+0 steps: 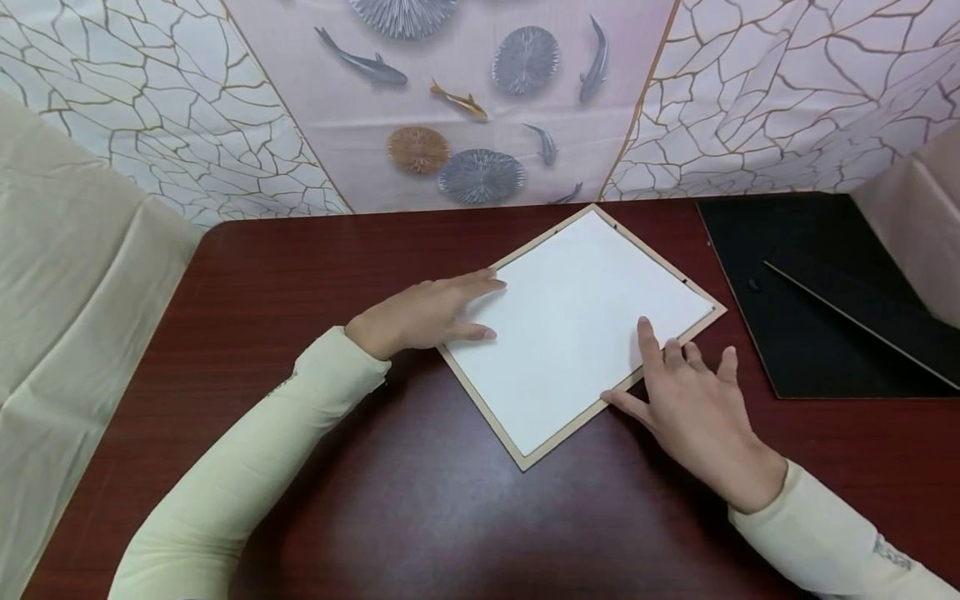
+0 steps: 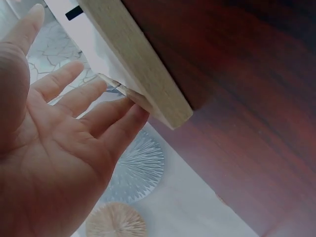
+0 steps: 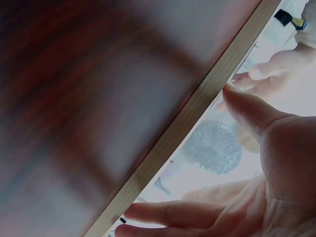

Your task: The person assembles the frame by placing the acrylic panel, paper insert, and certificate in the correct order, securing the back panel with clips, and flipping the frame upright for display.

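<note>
A light wooden picture frame point(image 1: 482, 406) lies turned like a diamond on the table, with a white sheet point(image 1: 570, 308) inside it. Small dark tabs point(image 1: 686, 282) show along its far right side. At the frame's left corner is my left hand point(image 1: 423, 315), fingers and thumb loosely extended over the edge; in the left wrist view, fingertips touch the wooden frame point(image 2: 148, 84). My right hand point(image 1: 697, 417) is at the near right side, fingers spread. Its thumb touches the frame's outer edge point(image 3: 173, 131), and the index finger reaches over the sheet.
On the right lies a black backing board point(image 1: 817, 350) with a black flap point(image 1: 885, 317) raised from it. Behind the dark red table point(image 1: 315, 258) hangs a patterned cloth point(image 1: 480, 100) with printed fish. Pale cloth point(image 1: 67, 275) covers the left side.
</note>
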The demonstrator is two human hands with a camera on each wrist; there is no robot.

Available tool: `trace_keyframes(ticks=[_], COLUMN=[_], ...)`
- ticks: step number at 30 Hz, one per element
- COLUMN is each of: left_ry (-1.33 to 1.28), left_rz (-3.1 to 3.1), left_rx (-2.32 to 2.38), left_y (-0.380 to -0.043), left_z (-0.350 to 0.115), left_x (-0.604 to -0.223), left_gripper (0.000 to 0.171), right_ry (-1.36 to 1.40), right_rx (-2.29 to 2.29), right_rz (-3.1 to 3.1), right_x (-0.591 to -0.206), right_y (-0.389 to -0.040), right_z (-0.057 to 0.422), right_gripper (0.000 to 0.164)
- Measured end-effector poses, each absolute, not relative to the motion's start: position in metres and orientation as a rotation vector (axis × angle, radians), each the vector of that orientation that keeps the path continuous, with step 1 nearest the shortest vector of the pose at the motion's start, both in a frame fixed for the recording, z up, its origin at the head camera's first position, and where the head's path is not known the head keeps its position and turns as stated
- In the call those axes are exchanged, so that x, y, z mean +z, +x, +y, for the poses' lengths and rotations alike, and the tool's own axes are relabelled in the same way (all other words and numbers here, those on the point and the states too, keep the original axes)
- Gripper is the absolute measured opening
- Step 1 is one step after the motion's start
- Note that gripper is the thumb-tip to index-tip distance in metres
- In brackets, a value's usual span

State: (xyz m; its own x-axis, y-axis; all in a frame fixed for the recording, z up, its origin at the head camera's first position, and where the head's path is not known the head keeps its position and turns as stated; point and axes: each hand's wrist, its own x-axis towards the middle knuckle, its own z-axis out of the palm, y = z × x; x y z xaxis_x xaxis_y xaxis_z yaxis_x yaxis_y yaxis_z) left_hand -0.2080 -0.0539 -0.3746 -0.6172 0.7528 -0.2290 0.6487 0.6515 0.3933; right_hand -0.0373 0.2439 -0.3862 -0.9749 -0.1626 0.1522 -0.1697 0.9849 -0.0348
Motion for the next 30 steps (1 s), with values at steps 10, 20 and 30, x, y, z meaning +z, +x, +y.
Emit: trace_keyframes(ticks=[10,20,30], left_ry=[1.039,1.219,1.315], left_rz=[2.513,2.620,2.698], left_rx=[0.324,0.266,0.117], left_y=[-0.173,-0.140,-0.121], left_z=[-0.072,-0.083,-0.085], left_x=[-0.372,-0.368,-0.361], left_gripper=[0.080,0.073,0.067], right_ry=[0.193,0.274,0.502], right_rx=[0.405,0.611,0.786], right_rz=[-3.263,-3.413,-3.429], right_x=[-0.381,-0.377,-0.379], right_y=[-0.059,-0.092,-0.122], right_z=[0.263,0.290,0.304], right_gripper=[0.101,0.120,0.118])
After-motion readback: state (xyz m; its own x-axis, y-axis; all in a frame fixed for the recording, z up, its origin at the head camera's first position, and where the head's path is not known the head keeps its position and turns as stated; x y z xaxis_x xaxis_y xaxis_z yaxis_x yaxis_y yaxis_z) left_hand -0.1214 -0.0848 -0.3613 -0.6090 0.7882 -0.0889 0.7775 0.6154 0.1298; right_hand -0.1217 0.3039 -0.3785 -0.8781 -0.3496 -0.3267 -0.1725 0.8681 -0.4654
